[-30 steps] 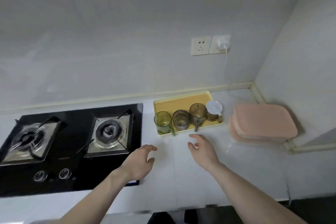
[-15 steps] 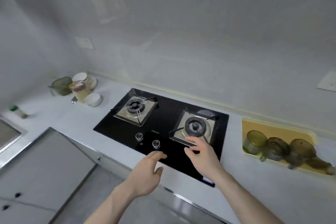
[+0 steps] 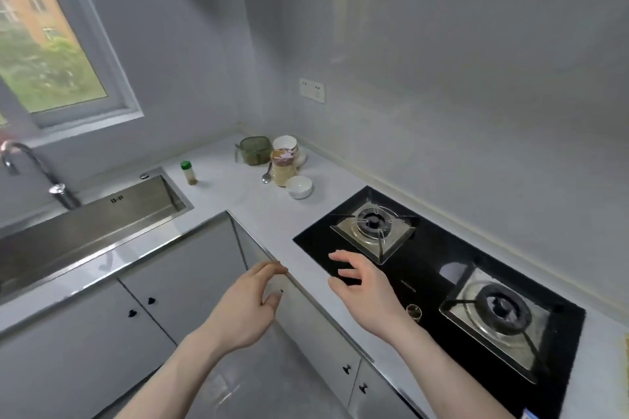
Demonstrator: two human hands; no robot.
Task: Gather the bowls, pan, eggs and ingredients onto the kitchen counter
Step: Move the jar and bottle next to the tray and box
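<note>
Lower centre: the left hand (image 3: pixel 246 308) and right hand (image 3: pixel 366 286) hang in the air with fingers loosely spread, holding nothing, the left over the cupboard corner, the right at the near edge of the hob (image 3: pixel 439 286). Risk, as a judgement: a reach toward the far corner could sweep past the burner grates, or knock the crowded group and topple the jar. Centre: a small white bowl (image 3: pixel 299 186) looks empty. Behind it on the table (image 3: pixel 238 194) stand a jar (image 3: pixel 283 168) of pale grains, a spoon (image 3: pixel 267 174), a stacked white bowl (image 3: pixel 285 145) and a green glass container (image 3: pixel 255 150), contents unclear. Left of these stands a green-capped spice bottle (image 3: pixel 189 173). No pan or eggs are visible.
</note>
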